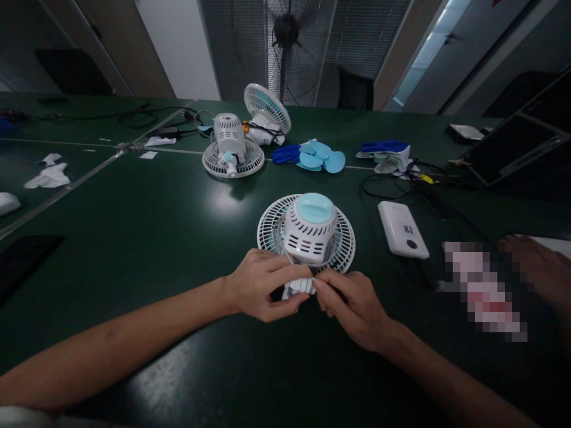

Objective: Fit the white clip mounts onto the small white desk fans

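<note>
Left hand of mine, curled with thumb and fingers closed, grips a small white ribbed plastic piece; my right hand pinches the right end of the same piece between thumb and forefinger. The piece lies at the near edge of a white plastic fan head, which rests grille-down on a dark green tabletop, its slotted motor housing and pale blue oval cap facing up. My fingers hide whether piece and head are joined. A thin pale cord runs down the housing toward my left hand. Beyond, to the left, a second white slotted fan head also lies grille-down, and behind it a white fan with a tilted round grille stands near. Right of these are a light blue plastic fan blade beside a dark blue glove, then a blue-and-white fabric bundle. Nearer, on the right, lies a white rounded plastic box with a handwritten mark; at the far right rests another person's hand, partly blurred by pixelation.
</note>
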